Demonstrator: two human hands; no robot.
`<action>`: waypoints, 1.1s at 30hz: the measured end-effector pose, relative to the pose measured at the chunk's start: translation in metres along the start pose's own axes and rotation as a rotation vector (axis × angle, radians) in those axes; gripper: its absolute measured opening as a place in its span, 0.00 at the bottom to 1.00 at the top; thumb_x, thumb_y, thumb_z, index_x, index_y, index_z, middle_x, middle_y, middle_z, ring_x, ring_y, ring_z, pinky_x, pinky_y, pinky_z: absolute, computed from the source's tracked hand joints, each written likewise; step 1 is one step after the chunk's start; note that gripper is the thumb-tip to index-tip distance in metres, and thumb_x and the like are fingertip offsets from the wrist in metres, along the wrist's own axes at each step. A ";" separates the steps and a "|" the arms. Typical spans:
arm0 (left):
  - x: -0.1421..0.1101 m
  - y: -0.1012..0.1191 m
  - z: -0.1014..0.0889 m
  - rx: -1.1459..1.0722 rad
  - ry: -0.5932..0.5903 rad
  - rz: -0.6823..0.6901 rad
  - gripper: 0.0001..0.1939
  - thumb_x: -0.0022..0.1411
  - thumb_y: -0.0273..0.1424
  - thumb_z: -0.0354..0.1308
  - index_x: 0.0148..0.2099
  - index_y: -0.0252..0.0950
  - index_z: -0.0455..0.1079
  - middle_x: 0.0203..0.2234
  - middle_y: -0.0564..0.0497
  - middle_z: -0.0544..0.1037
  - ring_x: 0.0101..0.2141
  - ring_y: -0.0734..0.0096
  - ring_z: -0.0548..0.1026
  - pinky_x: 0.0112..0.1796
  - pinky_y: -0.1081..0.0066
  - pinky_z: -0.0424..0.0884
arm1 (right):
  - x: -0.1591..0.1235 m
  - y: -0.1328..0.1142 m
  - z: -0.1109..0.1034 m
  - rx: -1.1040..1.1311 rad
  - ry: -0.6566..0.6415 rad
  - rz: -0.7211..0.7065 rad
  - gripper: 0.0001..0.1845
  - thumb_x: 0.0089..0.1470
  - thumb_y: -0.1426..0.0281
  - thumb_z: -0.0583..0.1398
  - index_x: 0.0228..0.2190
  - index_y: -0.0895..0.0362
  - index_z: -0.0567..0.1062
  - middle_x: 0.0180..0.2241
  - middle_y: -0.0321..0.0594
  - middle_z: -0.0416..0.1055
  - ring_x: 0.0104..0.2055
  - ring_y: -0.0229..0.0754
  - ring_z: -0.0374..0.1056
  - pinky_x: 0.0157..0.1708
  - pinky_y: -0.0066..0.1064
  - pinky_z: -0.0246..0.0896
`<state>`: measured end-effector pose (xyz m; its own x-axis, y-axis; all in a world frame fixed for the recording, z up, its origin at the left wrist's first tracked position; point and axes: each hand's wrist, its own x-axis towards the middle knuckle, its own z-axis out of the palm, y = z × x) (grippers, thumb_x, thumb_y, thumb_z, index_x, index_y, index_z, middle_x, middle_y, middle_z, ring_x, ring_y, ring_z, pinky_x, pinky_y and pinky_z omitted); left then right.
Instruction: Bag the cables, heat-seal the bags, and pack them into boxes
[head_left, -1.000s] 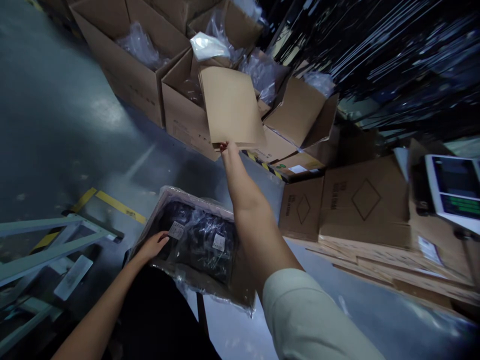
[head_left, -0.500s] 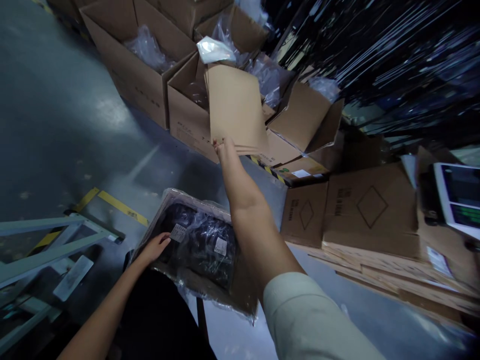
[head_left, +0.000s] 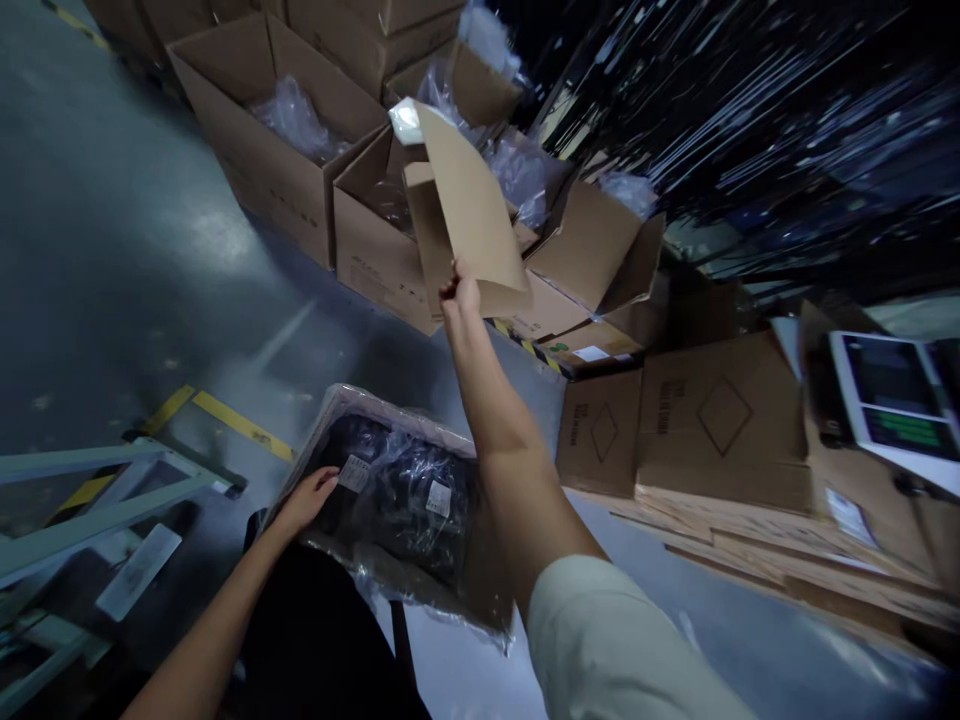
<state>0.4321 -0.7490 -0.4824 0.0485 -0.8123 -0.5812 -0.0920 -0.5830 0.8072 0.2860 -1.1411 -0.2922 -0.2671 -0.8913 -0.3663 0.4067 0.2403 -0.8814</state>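
My right hand (head_left: 461, 290) reaches out and grips the near edge of a brown cardboard sheet (head_left: 476, 205), whose upper part is raised and bent. More brown sheets (head_left: 426, 220) lie behind and under it, with a gap between. My left hand (head_left: 309, 498) rests at the left side of a plastic-lined carton (head_left: 491, 560) in front of me, its fingers loosely extended and not around anything visible. Inside the carton lie dark items in clear plastic bags (head_left: 401, 490), with white labels (head_left: 439, 498). One label is right beside my left fingertips.
Open cartons (head_left: 262, 180) with clear plastic liners line the far side. Closed cartons (head_left: 724, 430) and a device with a display (head_left: 896, 390) stand at right. A pale metal frame (head_left: 112, 490) is at left, by yellow floor tape (head_left: 244, 425).
The top cardboard sheet has lifted and bent away from those beneath, with my right hand at its near edge. My left hand has stayed at the carton. The view has shifted slightly.
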 end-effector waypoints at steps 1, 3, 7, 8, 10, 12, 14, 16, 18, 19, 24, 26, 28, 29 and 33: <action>-0.002 0.006 0.000 -0.094 0.012 -0.012 0.36 0.48 0.59 0.63 0.48 0.34 0.76 0.51 0.35 0.81 0.56 0.44 0.77 0.63 0.49 0.66 | -0.023 -0.007 -0.018 -0.023 -0.066 -0.048 0.20 0.60 0.60 0.66 0.23 0.54 0.64 0.18 0.23 0.48 0.18 0.30 0.44 0.18 0.21 0.44; -0.009 0.026 -0.002 -0.342 0.025 -0.035 0.44 0.42 0.63 0.67 0.51 0.34 0.75 0.53 0.34 0.80 0.56 0.43 0.76 0.63 0.47 0.66 | -0.079 -0.012 -0.071 -0.098 -0.244 -0.123 0.24 0.50 0.56 0.71 0.22 0.54 0.65 0.18 0.23 0.46 0.19 0.30 0.42 0.19 0.24 0.42; -0.041 0.077 -0.034 -0.928 0.057 0.111 0.51 0.44 0.74 0.58 0.54 0.38 0.73 0.57 0.36 0.77 0.59 0.45 0.74 0.56 0.47 0.74 | -0.199 0.000 -0.226 -0.516 -0.315 -0.093 0.27 0.37 0.50 0.74 0.20 0.54 0.68 0.18 0.29 0.57 0.22 0.34 0.52 0.23 0.27 0.50; -0.051 0.088 -0.046 -1.016 0.092 0.186 0.50 0.46 0.75 0.54 0.53 0.39 0.74 0.56 0.38 0.78 0.59 0.47 0.74 0.54 0.49 0.76 | -0.223 0.004 -0.267 -0.657 -0.305 -0.044 0.25 0.38 0.49 0.73 0.22 0.55 0.72 0.19 0.32 0.63 0.24 0.37 0.56 0.24 0.29 0.52; -0.069 0.106 -0.072 -1.030 0.199 0.268 0.44 0.48 0.73 0.56 0.47 0.39 0.75 0.49 0.42 0.82 0.54 0.51 0.78 0.48 0.54 0.80 | -0.261 0.011 -0.339 -0.880 -0.291 0.069 0.26 0.35 0.46 0.71 0.21 0.55 0.76 0.21 0.36 0.68 0.27 0.41 0.61 0.29 0.33 0.57; -0.082 0.117 -0.090 -0.873 0.248 0.185 0.33 0.45 0.61 0.71 0.40 0.37 0.76 0.37 0.45 0.83 0.44 0.56 0.82 0.41 0.62 0.82 | -0.286 0.018 -0.390 -0.972 -0.325 0.209 0.26 0.35 0.45 0.70 0.18 0.56 0.75 0.20 0.37 0.70 0.27 0.43 0.63 0.32 0.36 0.60; -0.093 0.121 -0.097 -0.680 0.227 0.037 0.26 0.39 0.42 0.80 0.37 0.33 0.76 0.29 0.48 0.81 0.35 0.61 0.82 0.35 0.69 0.82 | -0.307 0.024 -0.419 -0.961 -0.410 0.391 0.26 0.35 0.46 0.71 0.18 0.57 0.76 0.21 0.39 0.72 0.29 0.45 0.66 0.35 0.38 0.64; -0.104 0.118 -0.092 -0.546 0.192 -0.053 0.26 0.36 0.32 0.79 0.40 0.31 0.77 0.31 0.48 0.81 0.31 0.65 0.81 0.31 0.72 0.81 | -0.326 0.031 -0.431 -0.811 -0.388 0.526 0.28 0.34 0.45 0.73 0.25 0.56 0.79 0.27 0.42 0.77 0.33 0.49 0.72 0.40 0.41 0.68; -0.121 0.109 -0.081 -0.466 0.161 -0.092 0.32 0.38 0.30 0.78 0.48 0.34 0.76 0.38 0.49 0.82 0.31 0.69 0.81 0.29 0.75 0.80 | -0.345 0.037 -0.435 -0.582 -0.214 0.547 0.34 0.34 0.44 0.74 0.38 0.54 0.81 0.38 0.45 0.81 0.42 0.54 0.76 0.47 0.46 0.71; -0.133 0.102 -0.076 -0.431 0.153 -0.117 0.36 0.39 0.30 0.77 0.54 0.36 0.75 0.41 0.49 0.81 0.31 0.70 0.80 0.28 0.75 0.80 | -0.353 0.040 -0.436 -0.481 -0.124 0.536 0.37 0.34 0.44 0.74 0.43 0.53 0.80 0.42 0.47 0.81 0.47 0.56 0.76 0.51 0.47 0.71; -0.200 0.065 -0.062 -0.284 0.275 -0.206 0.54 0.45 0.31 0.75 0.72 0.47 0.57 0.46 0.49 0.78 0.31 0.74 0.79 0.32 0.72 0.82 | -0.383 0.043 -0.444 -0.330 0.003 0.615 0.38 0.33 0.51 0.77 0.45 0.55 0.78 0.47 0.49 0.81 0.54 0.60 0.75 0.57 0.51 0.71; -0.213 0.059 -0.063 -0.201 0.274 -0.185 0.51 0.45 0.36 0.75 0.70 0.45 0.62 0.51 0.47 0.78 0.34 0.70 0.80 0.33 0.69 0.83 | -0.389 0.036 -0.446 -0.322 0.008 0.626 0.38 0.33 0.53 0.78 0.44 0.56 0.78 0.46 0.50 0.81 0.53 0.60 0.76 0.55 0.50 0.73; -0.210 0.059 -0.063 -0.087 0.226 -0.167 0.43 0.46 0.42 0.74 0.65 0.41 0.70 0.58 0.44 0.76 0.41 0.61 0.81 0.38 0.64 0.84 | -0.388 0.025 -0.444 -0.325 0.039 0.599 0.38 0.33 0.54 0.77 0.45 0.57 0.77 0.45 0.50 0.82 0.48 0.60 0.78 0.50 0.49 0.75; -0.204 0.060 -0.064 -0.023 0.201 -0.158 0.40 0.48 0.45 0.72 0.63 0.39 0.73 0.59 0.43 0.75 0.45 0.57 0.80 0.42 0.61 0.83 | -0.384 0.019 -0.441 -0.334 0.053 0.579 0.37 0.34 0.55 0.77 0.45 0.57 0.77 0.44 0.50 0.82 0.46 0.59 0.79 0.47 0.49 0.76; -0.158 0.067 -0.068 0.338 0.208 -0.038 0.33 0.61 0.44 0.58 0.65 0.33 0.71 0.60 0.39 0.76 0.58 0.50 0.74 0.59 0.52 0.73 | -0.345 0.010 -0.414 -0.382 0.051 0.417 0.34 0.37 0.56 0.75 0.45 0.56 0.77 0.40 0.46 0.82 0.42 0.56 0.79 0.42 0.44 0.76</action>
<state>0.4858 -0.6605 -0.3299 0.2552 -0.7960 -0.5488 -0.4070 -0.6033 0.6858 0.0202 -0.6719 -0.2981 -0.1972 -0.6739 -0.7120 0.1442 0.6985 -0.7010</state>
